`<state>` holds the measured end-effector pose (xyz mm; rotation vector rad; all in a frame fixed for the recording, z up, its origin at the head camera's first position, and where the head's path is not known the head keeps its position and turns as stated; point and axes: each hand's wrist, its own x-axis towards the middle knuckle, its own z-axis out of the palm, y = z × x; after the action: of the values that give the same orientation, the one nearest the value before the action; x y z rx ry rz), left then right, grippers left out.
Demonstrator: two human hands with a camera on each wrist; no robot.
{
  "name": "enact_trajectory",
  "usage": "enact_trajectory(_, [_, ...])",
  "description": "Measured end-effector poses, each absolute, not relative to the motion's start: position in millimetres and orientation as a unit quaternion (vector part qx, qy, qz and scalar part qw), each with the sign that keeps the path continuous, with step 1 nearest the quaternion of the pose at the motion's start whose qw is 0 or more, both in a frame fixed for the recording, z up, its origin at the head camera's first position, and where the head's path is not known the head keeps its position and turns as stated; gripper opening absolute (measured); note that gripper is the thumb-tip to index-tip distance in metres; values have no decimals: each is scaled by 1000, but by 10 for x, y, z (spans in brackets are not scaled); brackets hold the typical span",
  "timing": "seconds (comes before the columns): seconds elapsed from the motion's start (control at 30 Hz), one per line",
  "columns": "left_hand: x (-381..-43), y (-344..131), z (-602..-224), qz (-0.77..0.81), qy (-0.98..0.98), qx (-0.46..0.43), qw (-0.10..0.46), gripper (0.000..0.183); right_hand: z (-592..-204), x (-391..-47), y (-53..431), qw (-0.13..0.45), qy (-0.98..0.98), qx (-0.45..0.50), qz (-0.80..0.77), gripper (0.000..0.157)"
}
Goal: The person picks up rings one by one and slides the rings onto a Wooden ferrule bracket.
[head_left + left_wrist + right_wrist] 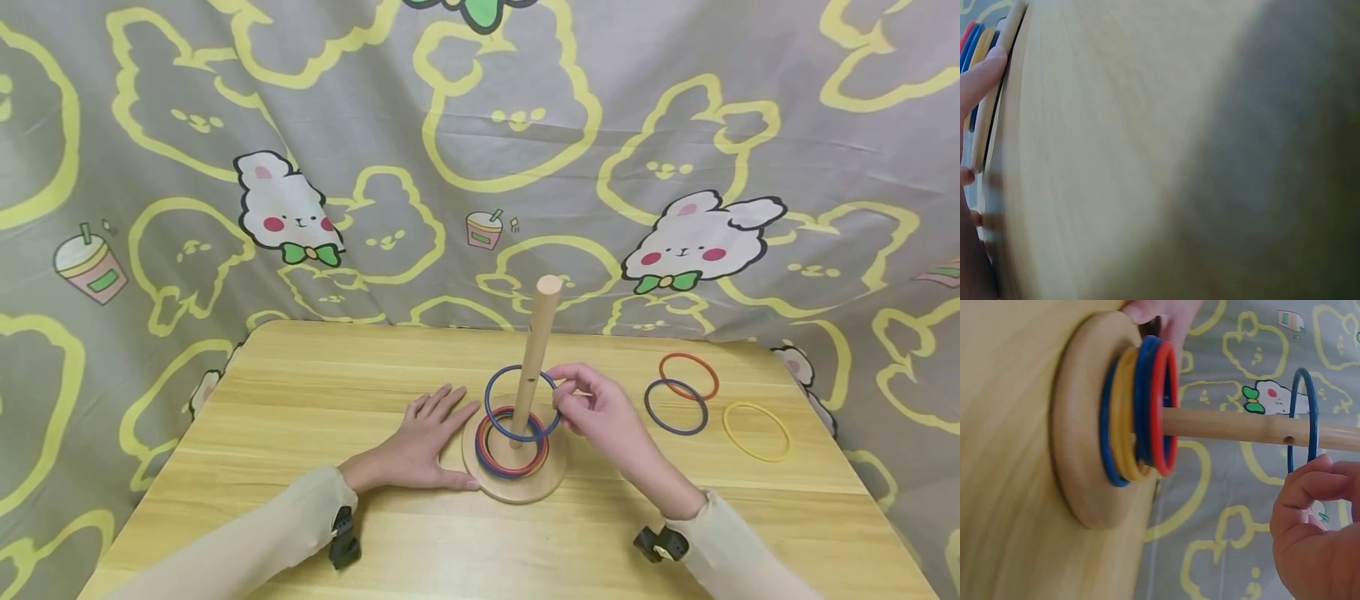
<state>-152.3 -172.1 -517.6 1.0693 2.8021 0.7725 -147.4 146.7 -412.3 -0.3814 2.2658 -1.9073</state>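
With twelve o'clock taken toward the patterned curtain (450,167), the left hand (416,450) is laid on the bench (262,400) at nine o'clock of a round wooden base (517,492). Its palm is turned down and its fingers are spread and relaxed, with nothing grasped. The base's rim is touched by the thumb at about eight o'clock, and the index fingertip is placed near ten-thirty; whether contact is made there cannot be told.

At the centre, a wooden peg (536,342) is fixed upright in the base, and its foot is ringed by stacked rings (1142,400) of blue, yellow and red, the red uppermost. Above them, the peg is encircled by a held blue ring (487,406), kept well apart from the stack.

The right hand (611,421) is raised over the bench and aimed toward ten o'clock. The held blue ring is pinched between its fingers and thumb at the ring's three o'clock.

Farther right, a loose blue ring (678,432) is laid at about half past two of the base, overlapped with a red ring (684,355) at two; a yellow ring (742,404) is set at three.
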Motion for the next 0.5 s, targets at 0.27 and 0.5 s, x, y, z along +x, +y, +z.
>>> enact_trajectory(0.27, [-1525, -1700, -5154, 217, 917, 333, 42, 117, -4276, -1475, 1425, 105, 769, -128, -617, 31])
enact_trajectory(0.5, [-1514, -1695, -5118, 217, 918, 328, 48, 116, -4391, -1489, 1412, 116, 770, -135, -612, 35])
